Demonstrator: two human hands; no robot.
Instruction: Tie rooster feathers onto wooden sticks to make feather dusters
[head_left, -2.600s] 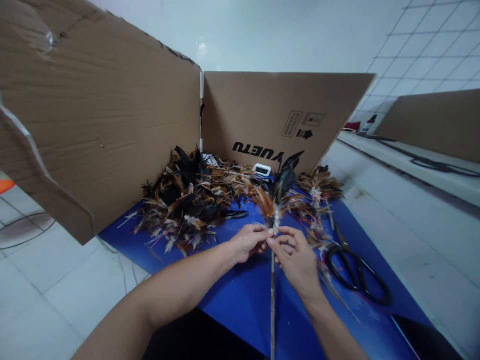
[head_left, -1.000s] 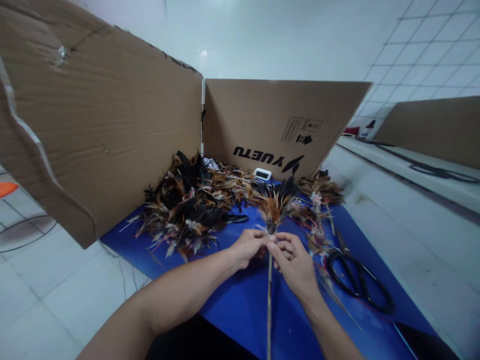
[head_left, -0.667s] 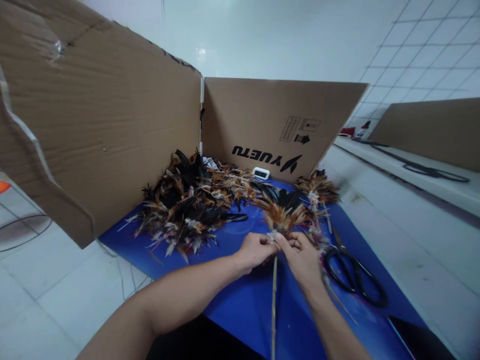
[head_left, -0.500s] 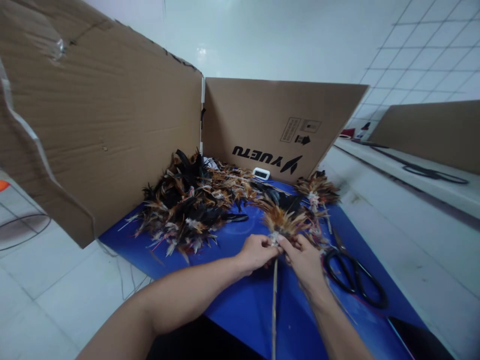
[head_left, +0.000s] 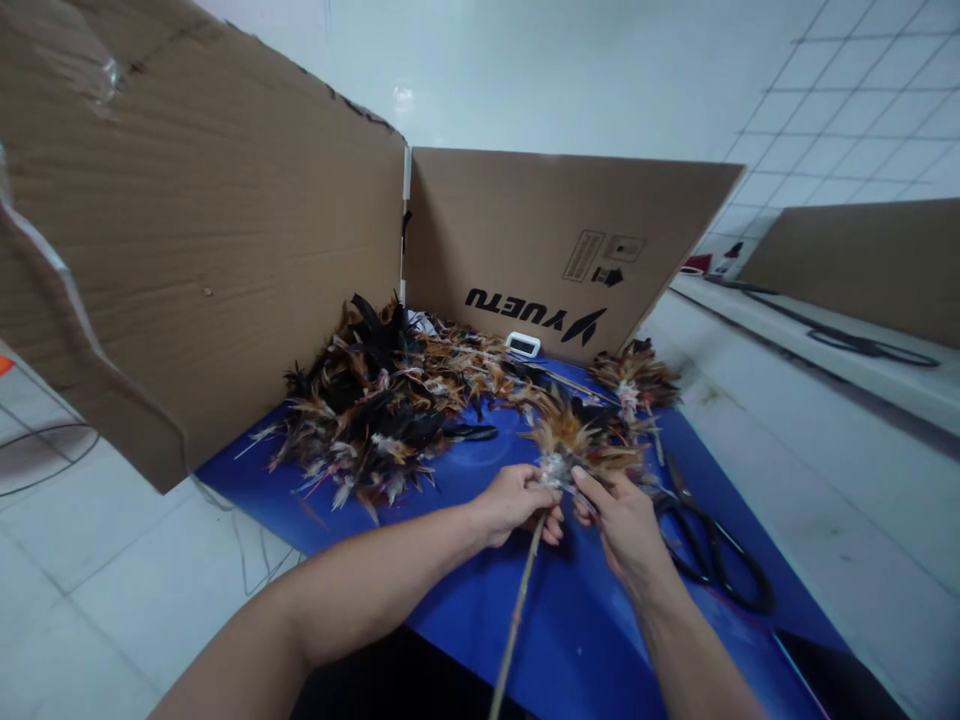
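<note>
My left hand (head_left: pixel 516 502) and my right hand (head_left: pixel 621 512) meet over a blue sheet (head_left: pixel 480 590). Both pinch the top of a thin stick (head_left: pixel 514 620), where a tuft of brown and black feathers (head_left: pixel 579 442) is bound with pale thread. The stick slants down toward me and to the left. My left fingers close round the stick just below the binding. My right fingertips grip the binding from the right side.
A large pile of loose feathers (head_left: pixel 382 400) lies to the left on the sheet. Black scissors (head_left: pixel 712 560) lie at the right, a smaller feather bundle (head_left: pixel 636 378) behind them. Cardboard walls (head_left: pixel 225 240) stand left and behind. A small white device (head_left: pixel 523 344) sits by the back wall.
The feather tuft has tipped from upright to lying low, pointing away and to the right. The stick's near end has swung to the left. My hands have shifted slightly right.
</note>
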